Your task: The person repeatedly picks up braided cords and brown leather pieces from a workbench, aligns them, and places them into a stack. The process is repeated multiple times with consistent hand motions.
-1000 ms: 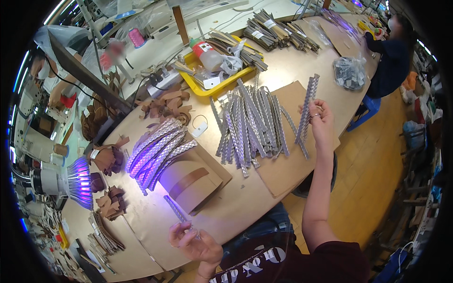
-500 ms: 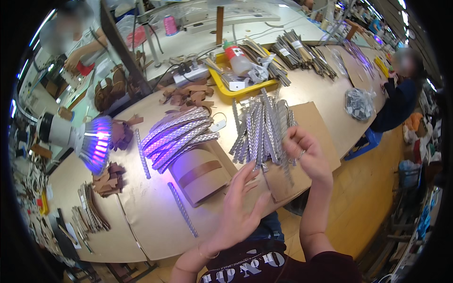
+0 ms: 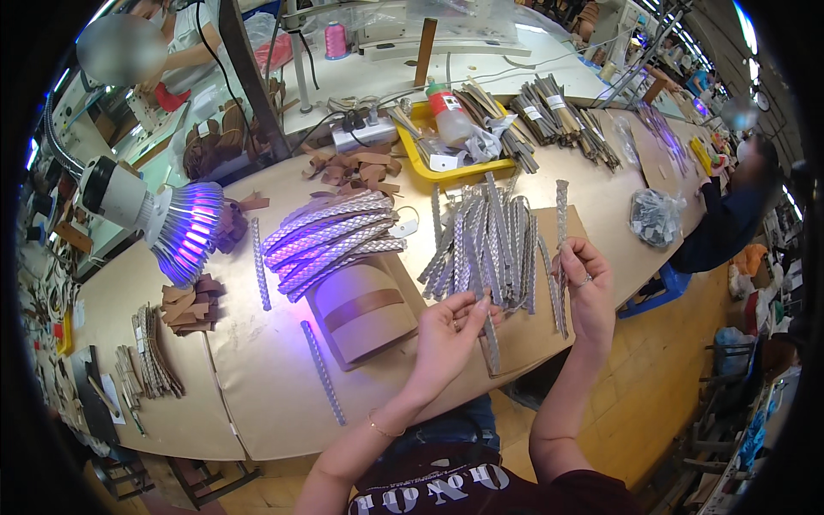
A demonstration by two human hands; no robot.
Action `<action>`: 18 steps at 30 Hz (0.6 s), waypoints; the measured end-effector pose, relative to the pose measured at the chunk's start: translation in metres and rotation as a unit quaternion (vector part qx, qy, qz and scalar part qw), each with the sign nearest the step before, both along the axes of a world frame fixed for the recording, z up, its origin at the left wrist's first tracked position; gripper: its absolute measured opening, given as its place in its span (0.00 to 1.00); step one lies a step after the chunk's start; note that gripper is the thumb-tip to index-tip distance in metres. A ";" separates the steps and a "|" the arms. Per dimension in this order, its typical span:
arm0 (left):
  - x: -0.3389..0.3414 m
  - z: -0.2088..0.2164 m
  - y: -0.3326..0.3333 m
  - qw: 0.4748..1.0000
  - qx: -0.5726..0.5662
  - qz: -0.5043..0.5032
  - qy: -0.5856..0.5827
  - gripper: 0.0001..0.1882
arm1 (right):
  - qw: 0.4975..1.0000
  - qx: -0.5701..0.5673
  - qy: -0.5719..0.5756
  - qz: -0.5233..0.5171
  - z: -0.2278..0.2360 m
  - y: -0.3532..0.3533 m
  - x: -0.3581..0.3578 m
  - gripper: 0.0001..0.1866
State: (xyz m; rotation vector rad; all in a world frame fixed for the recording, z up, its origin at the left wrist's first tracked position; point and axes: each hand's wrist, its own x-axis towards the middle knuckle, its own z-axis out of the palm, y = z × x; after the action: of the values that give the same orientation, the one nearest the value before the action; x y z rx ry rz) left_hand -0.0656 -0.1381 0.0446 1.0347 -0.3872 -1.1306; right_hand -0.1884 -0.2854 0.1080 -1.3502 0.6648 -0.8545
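My right hand (image 3: 589, 287) pinches a grey braided strap (image 3: 560, 210) upright, its upper end standing above the fingers and its lower part hanging below. With thumb and fingertips my left hand (image 3: 451, 335) grips a flat grey strip (image 3: 491, 345), which slants across the near edge of a loose heap of silvery braided straps (image 3: 463, 249). That heap lies partly on a brown cardboard sheet (image 3: 562, 225). To its left, a neat row of braided straps (image 3: 335, 240) drapes over a curved cardboard form (image 3: 369, 322). Single braided straps (image 3: 323, 373) lie on the table nearby.
A lamp with purple light (image 3: 182, 227) reaches over the left side. Behind the heap stands a yellow tray (image 3: 429, 172) holding a red-and-clear bottle (image 3: 451, 116). Brown leather scraps (image 3: 352, 172), strip bundles (image 3: 566, 116) and a plastic bag (image 3: 657, 215) lie around. Other people sit nearby.
My left hand, open before, has closed on a flat grey strip. My right hand has moved a little right, its strap now upright and apart from the heap.
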 end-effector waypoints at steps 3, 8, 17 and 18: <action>0.000 -0.004 -0.027 0.987 0.019 0.017 -0.161 0.20 | 0.999 0.032 -0.027 0.008 -0.004 0.002 -0.010 0.10; -0.006 0.013 -0.010 0.915 -0.034 0.088 -0.393 0.24 | 0.900 0.312 -0.222 0.210 -0.023 0.017 -0.003 0.17; 0.052 0.064 0.046 0.989 -0.101 0.071 -0.083 0.16 | 0.715 0.447 -0.289 0.453 -0.042 0.097 0.057 0.22; 0.060 0.068 0.052 0.991 -0.091 0.064 -0.076 0.14 | 0.713 0.438 -0.272 0.475 -0.041 0.102 0.064 0.22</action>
State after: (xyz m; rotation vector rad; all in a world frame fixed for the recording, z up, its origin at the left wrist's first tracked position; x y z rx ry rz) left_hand -0.0058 -0.0860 0.1122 0.9723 -0.5281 -0.8865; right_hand -0.1241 -0.1834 0.0670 -0.3549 -0.1724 0.0138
